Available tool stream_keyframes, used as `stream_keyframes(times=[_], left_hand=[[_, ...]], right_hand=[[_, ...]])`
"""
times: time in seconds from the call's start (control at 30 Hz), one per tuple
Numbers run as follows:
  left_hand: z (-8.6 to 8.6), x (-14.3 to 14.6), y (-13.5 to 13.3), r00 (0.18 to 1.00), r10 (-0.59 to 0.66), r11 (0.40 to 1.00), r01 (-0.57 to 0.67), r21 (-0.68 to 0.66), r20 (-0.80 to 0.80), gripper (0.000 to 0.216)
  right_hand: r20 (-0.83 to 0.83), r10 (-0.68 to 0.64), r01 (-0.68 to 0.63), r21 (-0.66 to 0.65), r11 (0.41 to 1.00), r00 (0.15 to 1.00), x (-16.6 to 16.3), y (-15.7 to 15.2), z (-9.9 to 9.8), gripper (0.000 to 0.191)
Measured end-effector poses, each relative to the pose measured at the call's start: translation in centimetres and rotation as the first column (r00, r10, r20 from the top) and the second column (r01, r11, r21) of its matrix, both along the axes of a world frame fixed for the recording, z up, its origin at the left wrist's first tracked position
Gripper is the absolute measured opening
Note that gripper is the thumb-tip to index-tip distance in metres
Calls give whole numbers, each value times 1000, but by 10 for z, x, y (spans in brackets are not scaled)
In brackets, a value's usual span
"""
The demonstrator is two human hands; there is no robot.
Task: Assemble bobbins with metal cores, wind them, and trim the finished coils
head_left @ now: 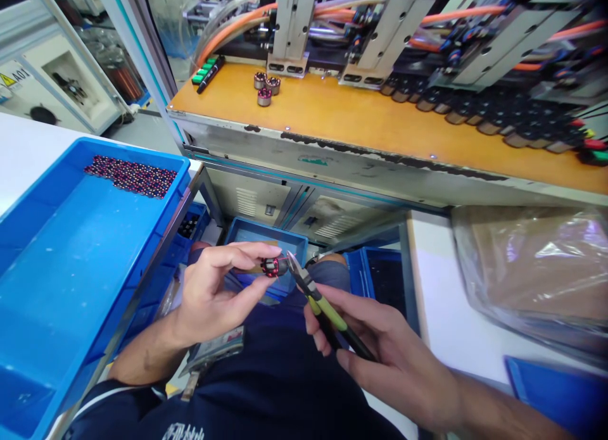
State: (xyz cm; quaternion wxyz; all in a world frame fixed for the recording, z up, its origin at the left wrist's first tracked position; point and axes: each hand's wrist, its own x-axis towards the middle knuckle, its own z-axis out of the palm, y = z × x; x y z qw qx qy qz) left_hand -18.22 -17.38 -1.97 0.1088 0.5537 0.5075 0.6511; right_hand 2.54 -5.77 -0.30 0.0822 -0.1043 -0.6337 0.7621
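Between the thumb and fingers of my left hand (pixel 216 288) is a small motor stator (pixel 272 267), dark with reddish windings, held sideways over my lap. My right hand (pixel 375 339) is wrapped round the green and black handles of a pair of cutting pliers (pixel 327 310). The pliers' jaws point up and left, right beside the stator's right end. Whether the jaws touch a wire there is too small to tell.
A large blue tray (pixel 85 237) on the left holds rows of similar parts (pixel 133 174). Ahead, an orange-brown bench (pixel 332 117) carries several stators, markers (pixel 209 73) and metal fixtures (pixel 292 35). A plastic-wrapped carton (pixel 536 263) lies on the right table. Blue bins (pixel 380 275) stand below.
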Motion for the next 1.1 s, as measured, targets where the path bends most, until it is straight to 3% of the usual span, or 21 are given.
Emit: stream_keyframes(times=[0.27,0.4,0.47,0.53,0.57,0.6,0.67,0.73,0.8,0.83,0.93,1.1], left_hand=[[0,0,-1,1000,5,998,-5,-58,2,55],[-2,2,-2,997,12,998,-7,-70,74,57],[-2,1,-3,988,5,997,7,-75,154,56],[-2,-2,-4,960,-11,992,46,-118,280,51],[-2,-4,-5,935,-16,986,73,-148,353,45],[-3,-6,-5,902,-18,979,103,-174,431,37],[-7,-11,-8,806,-1,967,152,-204,592,23],[-13,-13,-14,686,55,960,164,-227,725,23],[-19,-14,-26,590,153,944,149,-293,793,29],[-21,-14,-35,564,213,930,134,-342,798,30],[-22,-15,-71,520,404,860,65,-506,753,30],[-3,-42,-137,317,698,702,-129,-700,642,42]], right_hand=[[36,-19,15,124,992,999,-1,3,-5,80],[72,-65,50,198,979,995,-2,7,-8,68],[67,-99,73,308,948,993,-3,12,-5,62],[38,-100,68,497,865,994,-9,23,2,57],[14,-109,78,608,790,994,-13,33,7,55],[-18,-137,108,715,691,990,-19,46,14,53],[-95,-248,198,879,434,964,-36,81,30,55],[-123,-403,212,960,183,907,-60,125,47,62],[-74,-586,111,993,27,807,-89,167,60,64],[-22,-649,37,999,10,761,-105,185,64,61],[81,-707,-79,996,36,702,-146,212,63,54],[79,-698,-56,997,55,712,-174,215,42,53]])
